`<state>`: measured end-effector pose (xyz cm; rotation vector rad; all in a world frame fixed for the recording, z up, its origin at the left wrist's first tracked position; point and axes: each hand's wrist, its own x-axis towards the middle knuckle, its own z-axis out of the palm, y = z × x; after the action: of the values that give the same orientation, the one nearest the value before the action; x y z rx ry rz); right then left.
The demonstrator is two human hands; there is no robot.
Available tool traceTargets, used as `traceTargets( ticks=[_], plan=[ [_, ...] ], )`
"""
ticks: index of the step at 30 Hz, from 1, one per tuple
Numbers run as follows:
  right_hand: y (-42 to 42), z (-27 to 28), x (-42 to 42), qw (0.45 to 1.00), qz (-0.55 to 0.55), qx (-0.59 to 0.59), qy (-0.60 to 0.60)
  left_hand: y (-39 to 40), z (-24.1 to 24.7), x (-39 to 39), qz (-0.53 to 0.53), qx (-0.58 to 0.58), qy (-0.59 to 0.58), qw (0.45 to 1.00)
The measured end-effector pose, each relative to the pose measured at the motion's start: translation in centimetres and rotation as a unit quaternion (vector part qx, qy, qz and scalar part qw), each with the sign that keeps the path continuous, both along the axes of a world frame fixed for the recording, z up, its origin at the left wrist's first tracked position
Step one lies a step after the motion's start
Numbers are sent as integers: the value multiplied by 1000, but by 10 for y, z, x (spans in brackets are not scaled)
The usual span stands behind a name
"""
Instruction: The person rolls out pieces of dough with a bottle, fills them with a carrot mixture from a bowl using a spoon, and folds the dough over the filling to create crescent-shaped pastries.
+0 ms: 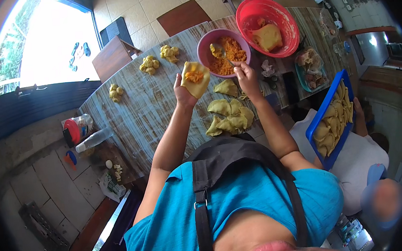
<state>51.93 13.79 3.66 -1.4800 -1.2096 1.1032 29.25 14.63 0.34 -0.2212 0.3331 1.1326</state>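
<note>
On my left hand lies a flat piece of yellow dough with orange filling in its middle. My right hand grips a metal spoon, its bowl inside the pink plastic bowl of crumbly orange filling. Nearer my body, several folded dough pastries lie on the wooden table. Behind the pink bowl's right side stands a red basin with a large lump of dough. Small clusters of dough balls sit at the table's far left.
At the right, a person in a light shirt holds a blue tray of folded pastries. A teal container with plastic bags and a dark phone-like object lie on the right. A jar and plastic bottle lie left.
</note>
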Motion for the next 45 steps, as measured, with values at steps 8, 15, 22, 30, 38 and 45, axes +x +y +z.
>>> traceTargets(
  ticks=[8,15,22,30,38,45],
  plan=[
    [-29,53,-24,929,13,226,-294,31,40,39,-6,71,-42,997],
    [-23,17,-22,966,-55,210,-141,28,47,43,-21,71,17,997],
    [-18,6,-10,962,-122,-103,221,18,40,29,-16,33,-26,999],
    [-19,-33,-5,970,-80,-119,197,14,40,21,-12,40,-33,999],
    [-39,-84,15,997,0,-76,19,4,47,25,-43,60,-17,997],
    [-116,-50,21,997,4,-68,-40,-19,75,35,-116,154,-12,981]
  ],
)
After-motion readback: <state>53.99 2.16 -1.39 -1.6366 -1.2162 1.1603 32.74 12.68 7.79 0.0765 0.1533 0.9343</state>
